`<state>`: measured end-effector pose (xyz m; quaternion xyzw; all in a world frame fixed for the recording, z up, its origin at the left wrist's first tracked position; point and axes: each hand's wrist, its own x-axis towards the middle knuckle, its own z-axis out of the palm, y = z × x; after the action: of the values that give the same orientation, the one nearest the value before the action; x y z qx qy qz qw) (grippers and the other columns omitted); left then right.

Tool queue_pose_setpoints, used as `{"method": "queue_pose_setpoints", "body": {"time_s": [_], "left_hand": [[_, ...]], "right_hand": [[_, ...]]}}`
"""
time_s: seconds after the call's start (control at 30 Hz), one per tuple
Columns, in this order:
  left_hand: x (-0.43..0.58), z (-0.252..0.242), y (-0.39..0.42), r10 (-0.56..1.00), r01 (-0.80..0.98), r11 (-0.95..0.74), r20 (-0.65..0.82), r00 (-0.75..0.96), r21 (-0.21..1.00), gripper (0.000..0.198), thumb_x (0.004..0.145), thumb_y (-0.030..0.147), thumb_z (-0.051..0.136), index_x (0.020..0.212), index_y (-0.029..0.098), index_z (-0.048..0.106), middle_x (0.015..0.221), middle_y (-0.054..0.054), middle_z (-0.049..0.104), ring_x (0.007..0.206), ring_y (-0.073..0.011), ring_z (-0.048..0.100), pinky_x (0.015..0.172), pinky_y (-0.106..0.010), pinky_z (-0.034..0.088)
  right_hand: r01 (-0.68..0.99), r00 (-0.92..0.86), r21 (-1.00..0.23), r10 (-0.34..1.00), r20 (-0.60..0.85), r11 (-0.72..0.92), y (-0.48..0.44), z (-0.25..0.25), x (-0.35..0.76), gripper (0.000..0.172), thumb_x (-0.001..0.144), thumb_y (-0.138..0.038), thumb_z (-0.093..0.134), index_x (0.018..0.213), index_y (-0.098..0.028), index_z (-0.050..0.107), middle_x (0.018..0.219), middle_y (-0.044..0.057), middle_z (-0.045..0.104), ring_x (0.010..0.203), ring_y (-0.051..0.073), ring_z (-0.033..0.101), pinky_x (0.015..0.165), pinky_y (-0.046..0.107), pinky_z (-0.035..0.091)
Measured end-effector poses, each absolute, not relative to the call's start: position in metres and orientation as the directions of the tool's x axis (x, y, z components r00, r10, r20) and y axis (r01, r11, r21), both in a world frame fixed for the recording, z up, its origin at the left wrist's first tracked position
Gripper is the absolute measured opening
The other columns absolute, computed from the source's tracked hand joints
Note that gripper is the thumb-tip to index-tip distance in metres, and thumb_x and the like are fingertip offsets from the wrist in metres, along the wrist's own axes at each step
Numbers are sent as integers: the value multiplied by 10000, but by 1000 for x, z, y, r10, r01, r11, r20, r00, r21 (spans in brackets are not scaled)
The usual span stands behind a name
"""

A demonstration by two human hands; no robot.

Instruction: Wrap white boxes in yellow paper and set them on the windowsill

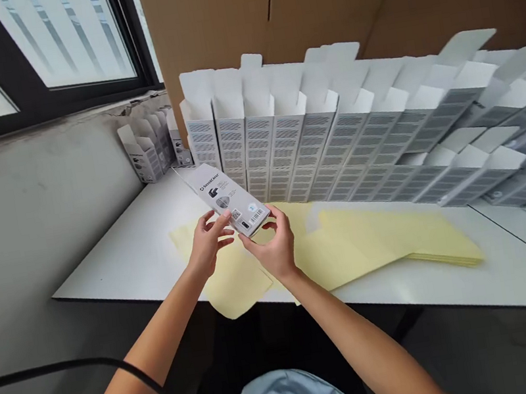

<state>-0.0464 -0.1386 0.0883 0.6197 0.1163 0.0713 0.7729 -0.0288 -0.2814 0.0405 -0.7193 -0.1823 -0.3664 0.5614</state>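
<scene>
A slim white printed cardboard box (233,200) is held tilted above the table, its lettered face turned up and a flap sticking out at its far left end. My right hand (275,242) grips its near end, the thumb at the bottom edge and the fingers around the right corner. On the box's left long edge, my left hand (207,242) has its thumb against the printed face, with the other fingers curled beside and below it. Beneath both hands lie pale yellow sheets (364,241), some stacked, one reaching over the table's front edge.
Many white boxes with raised flaps (292,126) stand in a row along the back, leaning at the right. A few more boxes (143,152) stand by the wall at left. Brown cardboard (216,24) rises behind. A black cable (70,366) crosses the lower left.
</scene>
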Motion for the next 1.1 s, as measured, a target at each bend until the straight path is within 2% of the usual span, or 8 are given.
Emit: {"method": "queue_pose_setpoints", "body": {"time_s": [0.23,0.37,0.53,0.6,0.73,0.8,0.93,1.1], "left_hand": [[-47,69,-186,98,121,316,-159,982,941,635,654,537,802,1132,169,602,1065,-73,634,871,-170,614,673,-285,558],[-40,58,-195,161,134,378,-207,965,916,575,633,398,819,1112,162,604,1038,-57,636,871,-170,612,687,-307,572],[-34,49,-194,141,127,395,-197,970,910,519,607,337,820,1046,155,610,1056,-58,631,896,-184,613,683,-318,578],[-32,48,-190,106,155,395,-213,971,906,529,588,336,833,1036,152,621,1071,-62,632,893,-179,614,687,-303,574],[-30,48,-177,79,212,344,-253,964,915,557,571,304,860,1037,106,628,1134,-104,620,937,-175,614,814,-308,559],[-29,45,-170,227,152,318,-231,946,936,564,589,268,851,1068,101,605,1194,-121,594,1006,-177,607,927,-322,518],[-29,35,-164,620,-129,49,71,781,990,616,654,225,798,1203,182,521,1349,-100,500,1163,-187,541,1002,-342,453],[-33,45,-195,419,-523,-263,584,695,811,470,743,197,745,1171,215,551,1260,-76,543,1074,-162,566,893,-293,471]], "right_hand": [[805,453,-331,149,879,-493,-341,23,-52,690,775,-201,708,1385,-245,388,1350,118,495,1298,288,409,1059,496,407],[719,632,-554,65,772,-419,-350,18,-53,863,692,-429,810,1410,-233,372,1435,150,391,1337,314,365,1070,517,400],[543,829,-807,-3,559,-230,-351,17,-44,436,819,-366,674,1216,-230,556,1350,119,446,1308,260,424,990,418,491],[456,888,-879,2,460,-138,-351,16,-40,398,814,-361,663,1177,-231,563,1329,111,451,1252,241,476,918,373,534],[380,925,-924,-17,381,-47,-351,12,-31,501,722,-324,729,1156,-213,505,1212,99,493,1078,200,558,773,307,573],[429,898,-893,-46,438,-139,-350,7,-26,510,691,-266,736,1137,-200,499,1200,108,472,1117,212,525,800,316,569],[476,870,-817,36,492,-327,-345,-2,-18,498,703,-160,701,1151,-184,486,1236,128,439,1186,234,481,984,396,502],[518,832,-700,99,546,-491,-361,2,-36,642,767,-305,742,1320,-169,446,1404,172,389,1345,314,352,1069,486,420]]}}
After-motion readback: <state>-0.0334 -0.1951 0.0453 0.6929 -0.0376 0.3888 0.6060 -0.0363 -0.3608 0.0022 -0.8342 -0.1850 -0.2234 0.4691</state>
